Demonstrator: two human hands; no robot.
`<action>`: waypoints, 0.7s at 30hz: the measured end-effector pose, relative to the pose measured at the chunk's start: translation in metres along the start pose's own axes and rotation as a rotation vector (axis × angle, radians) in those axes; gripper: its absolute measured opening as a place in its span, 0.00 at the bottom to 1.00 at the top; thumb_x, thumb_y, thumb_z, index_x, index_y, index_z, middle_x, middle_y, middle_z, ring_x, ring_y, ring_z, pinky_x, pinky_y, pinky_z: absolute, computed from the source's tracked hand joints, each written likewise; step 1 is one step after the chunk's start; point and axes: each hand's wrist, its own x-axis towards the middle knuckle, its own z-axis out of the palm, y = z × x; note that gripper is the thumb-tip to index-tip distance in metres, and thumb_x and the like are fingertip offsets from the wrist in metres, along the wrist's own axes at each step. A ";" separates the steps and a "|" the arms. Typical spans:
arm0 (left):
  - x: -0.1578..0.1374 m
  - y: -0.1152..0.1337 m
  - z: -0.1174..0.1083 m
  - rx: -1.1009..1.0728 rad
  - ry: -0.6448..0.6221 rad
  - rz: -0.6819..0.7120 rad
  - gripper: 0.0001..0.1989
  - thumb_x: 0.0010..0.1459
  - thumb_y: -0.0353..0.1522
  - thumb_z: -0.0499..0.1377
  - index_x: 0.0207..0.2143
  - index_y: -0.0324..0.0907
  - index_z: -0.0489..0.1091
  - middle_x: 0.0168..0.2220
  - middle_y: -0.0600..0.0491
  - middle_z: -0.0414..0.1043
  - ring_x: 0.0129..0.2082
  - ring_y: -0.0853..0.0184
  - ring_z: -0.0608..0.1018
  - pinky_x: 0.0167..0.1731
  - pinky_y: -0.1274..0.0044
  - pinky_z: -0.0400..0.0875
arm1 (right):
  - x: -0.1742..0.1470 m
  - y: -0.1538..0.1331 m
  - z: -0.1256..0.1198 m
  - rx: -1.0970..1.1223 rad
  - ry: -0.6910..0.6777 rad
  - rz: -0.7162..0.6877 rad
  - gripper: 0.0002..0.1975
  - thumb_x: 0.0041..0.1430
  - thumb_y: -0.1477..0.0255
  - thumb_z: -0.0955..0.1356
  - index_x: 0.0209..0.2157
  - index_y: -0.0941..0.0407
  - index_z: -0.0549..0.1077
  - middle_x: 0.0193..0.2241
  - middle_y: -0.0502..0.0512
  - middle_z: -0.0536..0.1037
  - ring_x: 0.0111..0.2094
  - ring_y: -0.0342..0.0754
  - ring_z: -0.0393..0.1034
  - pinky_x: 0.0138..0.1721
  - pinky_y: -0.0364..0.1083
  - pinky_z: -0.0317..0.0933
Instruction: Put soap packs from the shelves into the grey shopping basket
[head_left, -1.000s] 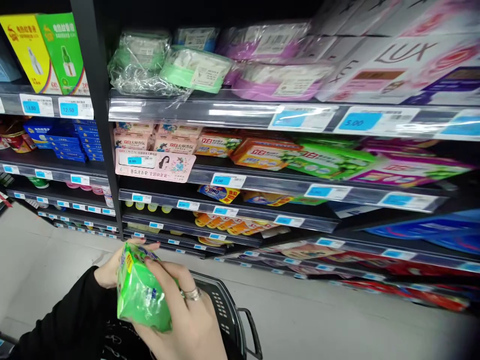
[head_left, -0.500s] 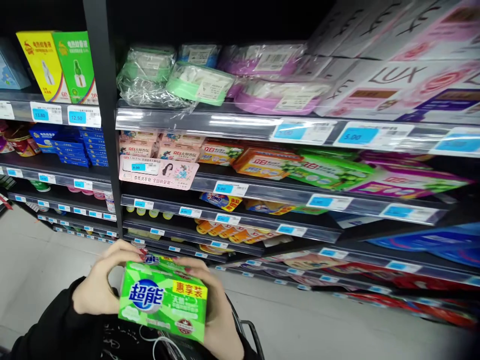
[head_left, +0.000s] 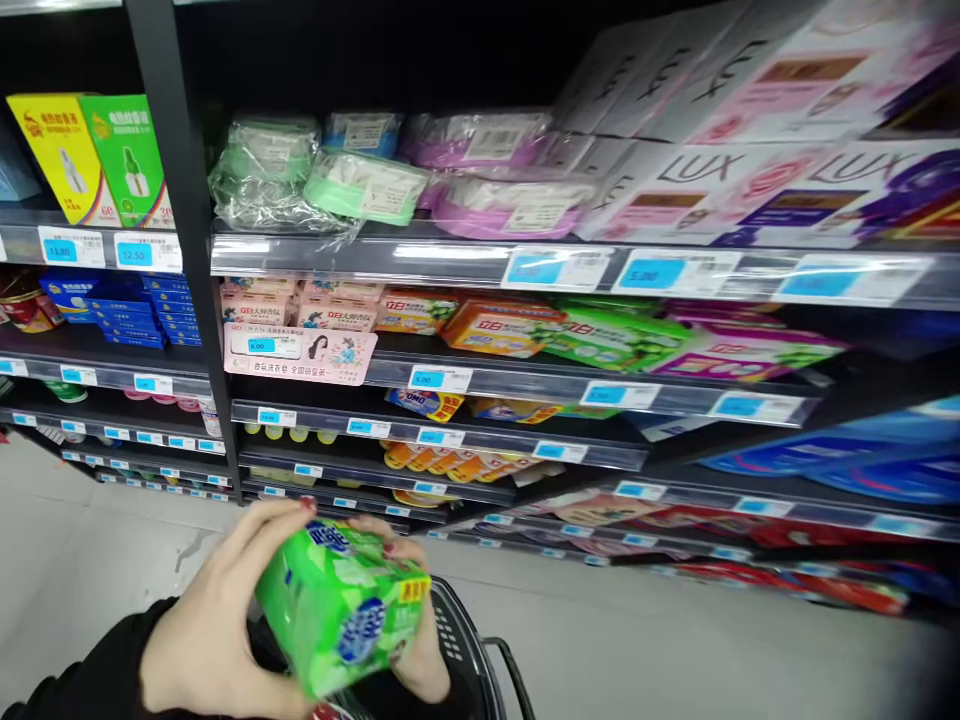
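A green pack of laundry soap (head_left: 345, 610) with blue brand ovals and a yellow label is held low in front of me, tilted with one end toward me. My left hand (head_left: 217, 620) grips its left side, fingers over the top and thumb near the lower end. On the far right side, my right hand (head_left: 421, 640) also holds the pack; most of that hand is hidden behind it. A dark shopping basket (head_left: 469, 650) with a handle is just below and right of my hands.
Shelves ahead carry wrapped soap dishes (head_left: 375, 185), white LUX boxes (head_left: 667, 185), orange soap packs (head_left: 499, 328) and green soap packs (head_left: 615, 338). A dark upright post (head_left: 169, 180) divides the shelving. Yellow and green boxes (head_left: 90, 160) stand at left. Grey floor (head_left: 637, 650) lies below.
The soap pack has been turned in my hands, so its end now faces me instead of its long front. My view has shifted slightly; the basket shows more.
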 end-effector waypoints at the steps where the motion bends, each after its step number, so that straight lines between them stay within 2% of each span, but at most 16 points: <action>1: -0.001 -0.002 -0.001 -0.139 -0.054 -0.105 0.58 0.38 0.40 0.73 0.67 0.54 0.45 0.67 0.43 0.52 0.63 0.44 0.63 0.55 0.56 0.69 | -0.001 -0.014 -0.002 -0.032 -0.003 -0.072 0.21 0.56 0.56 0.72 0.47 0.42 0.63 0.51 0.55 0.67 0.51 0.55 0.70 0.46 0.54 0.71; 3: 0.001 -0.007 0.001 -0.441 -0.124 -0.232 0.60 0.41 0.38 0.72 0.69 0.54 0.37 0.67 0.42 0.50 0.64 0.45 0.61 0.56 0.55 0.68 | -0.004 -0.039 -0.007 -0.138 -0.042 -0.186 0.17 0.60 0.65 0.70 0.48 0.41 0.64 0.54 0.54 0.65 0.56 0.54 0.67 0.48 0.53 0.71; 4: 0.004 -0.009 0.002 -0.582 -0.135 -0.252 0.58 0.44 0.36 0.71 0.68 0.54 0.38 0.66 0.42 0.53 0.63 0.47 0.64 0.56 0.56 0.68 | -0.005 -0.049 -0.010 -0.209 -0.070 -0.198 0.17 0.61 0.68 0.70 0.49 0.40 0.65 0.56 0.54 0.63 0.58 0.55 0.64 0.50 0.53 0.70; 5: 0.007 -0.012 0.005 -0.696 -0.136 -0.247 0.53 0.46 0.34 0.70 0.67 0.53 0.42 0.64 0.43 0.57 0.60 0.49 0.67 0.55 0.57 0.70 | -0.007 -0.058 -0.015 -0.280 -0.112 -0.171 0.20 0.61 0.70 0.70 0.52 0.39 0.64 0.59 0.54 0.60 0.61 0.55 0.61 0.51 0.53 0.70; 7: 0.013 -0.020 0.010 -0.815 -0.146 -0.197 0.44 0.45 0.31 0.70 0.61 0.51 0.53 0.58 0.45 0.64 0.55 0.52 0.72 0.53 0.61 0.71 | -0.012 -0.070 -0.026 -0.410 -0.237 -0.035 0.35 0.56 0.69 0.74 0.60 0.38 0.56 0.65 0.56 0.52 0.65 0.60 0.55 0.55 0.56 0.66; 9: 0.017 -0.031 0.014 -0.792 -0.170 -0.144 0.39 0.41 0.31 0.70 0.55 0.48 0.59 0.53 0.47 0.67 0.51 0.53 0.74 0.50 0.65 0.72 | -0.019 -0.078 -0.039 -0.505 -0.381 0.155 0.54 0.45 0.65 0.79 0.67 0.43 0.46 0.67 0.63 0.48 0.66 0.65 0.50 0.60 0.60 0.60; 10: 0.019 -0.038 0.016 -0.731 -0.199 -0.132 0.39 0.40 0.31 0.70 0.55 0.48 0.59 0.52 0.47 0.68 0.50 0.54 0.75 0.48 0.66 0.73 | -0.023 -0.081 -0.044 -0.542 -0.424 0.240 0.59 0.42 0.63 0.80 0.68 0.47 0.44 0.67 0.65 0.51 0.66 0.67 0.49 0.61 0.62 0.57; 12: 0.021 -0.052 0.023 -0.542 -0.293 -0.115 0.40 0.39 0.31 0.70 0.55 0.47 0.59 0.52 0.46 0.66 0.51 0.53 0.74 0.49 0.65 0.72 | -0.031 -0.080 -0.049 -0.625 -0.422 0.370 0.57 0.39 0.63 0.80 0.67 0.50 0.51 0.64 0.66 0.58 0.65 0.68 0.52 0.62 0.62 0.54; 14: 0.023 -0.066 0.038 -0.343 -0.421 -0.086 0.40 0.38 0.30 0.70 0.55 0.48 0.59 0.54 0.45 0.65 0.53 0.52 0.72 0.53 0.63 0.69 | -0.040 -0.071 -0.048 -0.703 -0.356 0.472 0.49 0.37 0.67 0.80 0.62 0.53 0.61 0.59 0.65 0.65 0.61 0.66 0.60 0.60 0.59 0.58; 16: 0.026 -0.081 0.063 -0.213 -0.546 -0.071 0.38 0.39 0.29 0.69 0.54 0.48 0.61 0.53 0.46 0.67 0.54 0.53 0.71 0.55 0.63 0.67 | -0.052 -0.049 -0.048 -0.746 -0.311 0.552 0.43 0.34 0.71 0.79 0.56 0.58 0.67 0.54 0.66 0.69 0.55 0.64 0.65 0.58 0.57 0.61; 19: 0.030 -0.110 0.120 -0.143 -0.712 -0.100 0.34 0.42 0.26 0.65 0.53 0.47 0.63 0.52 0.46 0.68 0.55 0.56 0.70 0.55 0.65 0.67 | -0.085 0.007 -0.060 -0.801 -0.280 0.666 0.36 0.35 0.75 0.74 0.51 0.63 0.70 0.49 0.67 0.72 0.50 0.63 0.68 0.56 0.57 0.62; 21: 0.034 -0.138 0.162 -0.097 -0.820 -0.156 0.34 0.42 0.25 0.63 0.54 0.46 0.63 0.55 0.46 0.67 0.57 0.56 0.68 0.59 0.65 0.64 | -0.118 0.053 -0.076 -0.813 -0.222 0.722 0.38 0.33 0.75 0.72 0.52 0.64 0.69 0.50 0.68 0.71 0.51 0.65 0.67 0.57 0.58 0.60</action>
